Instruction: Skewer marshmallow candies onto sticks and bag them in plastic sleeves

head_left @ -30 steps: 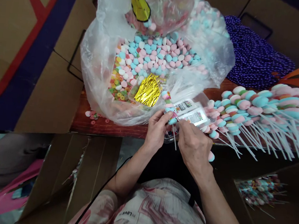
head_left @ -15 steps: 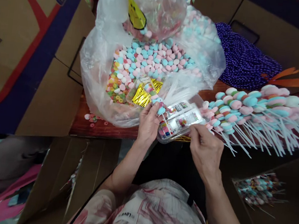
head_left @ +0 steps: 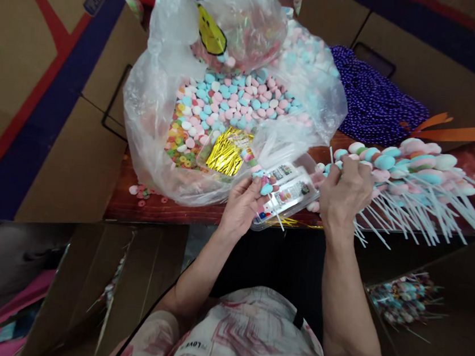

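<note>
My left hand (head_left: 243,201) is closed in a pinch on a candy skewer (head_left: 266,188). Blue and pink pieces sit at its top, and its white stick slants down to the right. Below it is a clear plastic tray (head_left: 303,202) with printed labels (head_left: 292,193). My right hand (head_left: 345,193) is curled at the left end of a pile of candy skewers (head_left: 422,162), covering part of it. A thin white stick (head_left: 331,154) pokes up from its fingers; the stick's lower part is hidden. Gold twist ties (head_left: 227,151) lie in a clear box left of the tray.
A large clear plastic bag (head_left: 151,111) holds loose pastel candies (head_left: 247,96) and ring candies. Purple bead strings (head_left: 375,99) lie behind the skewers. Cardboard boxes (head_left: 69,153) stand on both sides. More wrapped skewers (head_left: 406,300) rest in a box at lower right.
My right hand has moved right and up, from beside the tray to the skewer pile. The left hand still grips its skewer, whose white stick now shows in front of the tray.
</note>
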Demonstrator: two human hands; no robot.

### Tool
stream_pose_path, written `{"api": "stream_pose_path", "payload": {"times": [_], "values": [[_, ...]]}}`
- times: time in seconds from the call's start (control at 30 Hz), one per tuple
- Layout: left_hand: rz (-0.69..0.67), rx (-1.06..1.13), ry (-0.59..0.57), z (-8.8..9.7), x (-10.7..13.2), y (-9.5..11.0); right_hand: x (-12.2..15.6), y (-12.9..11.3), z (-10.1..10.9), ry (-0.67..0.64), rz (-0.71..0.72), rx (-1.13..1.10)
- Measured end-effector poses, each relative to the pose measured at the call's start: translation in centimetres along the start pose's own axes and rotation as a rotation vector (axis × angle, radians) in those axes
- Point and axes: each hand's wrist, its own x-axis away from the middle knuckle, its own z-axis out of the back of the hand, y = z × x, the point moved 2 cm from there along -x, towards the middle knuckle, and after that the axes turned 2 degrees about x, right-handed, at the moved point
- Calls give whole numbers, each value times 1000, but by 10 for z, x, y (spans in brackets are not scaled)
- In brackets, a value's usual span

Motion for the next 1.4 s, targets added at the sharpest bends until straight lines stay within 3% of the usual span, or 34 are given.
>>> {"api": "stream_pose_path", "payload": {"times": [0.1,0.23,0.3,0.43,0.6,0.77,0.93,1.13,1.4], "values": [[9,22,31,-2,-3,1,25,-14,29,-36,85,-114],[9,17,43,-7,-5,-1,73,-40,54,-383,181,-470],[6,3,29,-11,-3,-3,91,-49,54,-444,175,-543],[22,-40,-38,-16,5,-13,104,-57,37,-316,144,-482],[50,-72,-98,-12,13,-20,98,-58,26,-175,162,-508],[46,-44,-121,-10,9,-9,93,-55,32,-205,176,-629],[15,-23,-26,-12,-3,4,97,-54,32,-259,167,-625],[-30,-52,-11,-14,-3,0,103,-54,29,-235,145,-563],[-58,-42,0,-14,3,-5,112,-51,24,-182,350,-470]]}}
